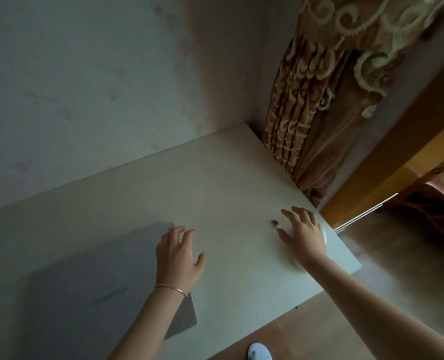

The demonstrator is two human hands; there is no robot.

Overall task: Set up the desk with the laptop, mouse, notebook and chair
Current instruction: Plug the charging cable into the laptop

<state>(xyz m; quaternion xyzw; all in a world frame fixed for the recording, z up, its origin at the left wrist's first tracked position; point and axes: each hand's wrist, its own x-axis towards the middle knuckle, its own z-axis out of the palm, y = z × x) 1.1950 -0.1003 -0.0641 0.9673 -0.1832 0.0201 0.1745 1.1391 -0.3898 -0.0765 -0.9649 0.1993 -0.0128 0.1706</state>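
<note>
A closed grey laptop (98, 287) lies on the pale desk (215, 178) at the near left. My left hand (179, 258), with a thin bangle on the wrist, is over the laptop's right edge, fingers apart and holding nothing. My right hand (304, 235) is spread flat near the desk's right edge. Its palm covers a white mouse (325, 236), of which only a sliver shows. A small dark object (275, 222) sits on the desk just left of my right fingers. No notebook or chair is in view.
The desk stands in a corner, its back edge against the wall (85, 87). A patterned brown curtain (306, 113) hangs at its far right corner. A wooden frame (387, 178) and the floor lie to the right. A light blue shoe tip (259, 352) shows below the desk's front edge.
</note>
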